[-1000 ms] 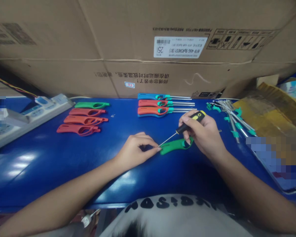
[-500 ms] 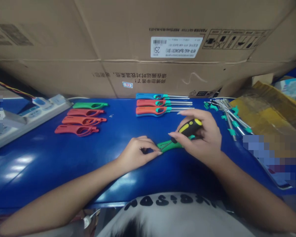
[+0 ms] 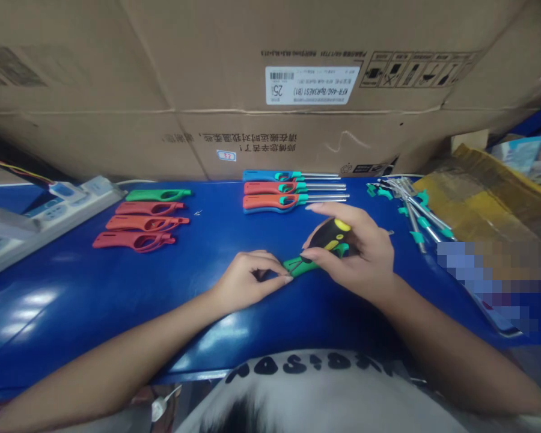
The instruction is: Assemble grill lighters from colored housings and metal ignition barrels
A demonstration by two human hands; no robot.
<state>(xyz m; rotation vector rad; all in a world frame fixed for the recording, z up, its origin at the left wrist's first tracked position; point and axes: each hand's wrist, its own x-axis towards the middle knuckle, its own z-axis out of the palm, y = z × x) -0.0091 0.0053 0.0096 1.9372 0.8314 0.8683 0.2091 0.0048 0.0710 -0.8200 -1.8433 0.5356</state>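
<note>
Over the blue counter (image 3: 207, 240), the right hand (image 3: 360, 255) clenches a yellow-and-black screwdriver handle (image 3: 330, 236) in curled fingers, directly above the right end of a green lighter body (image 3: 301, 266). The left hand (image 3: 252, 278) rests on the counter, its fingertips pinching the lighter's left end. Compared with a moment earlier, the handle tilts more steeply, and its metal shaft is hidden behind the fingers.
</note>
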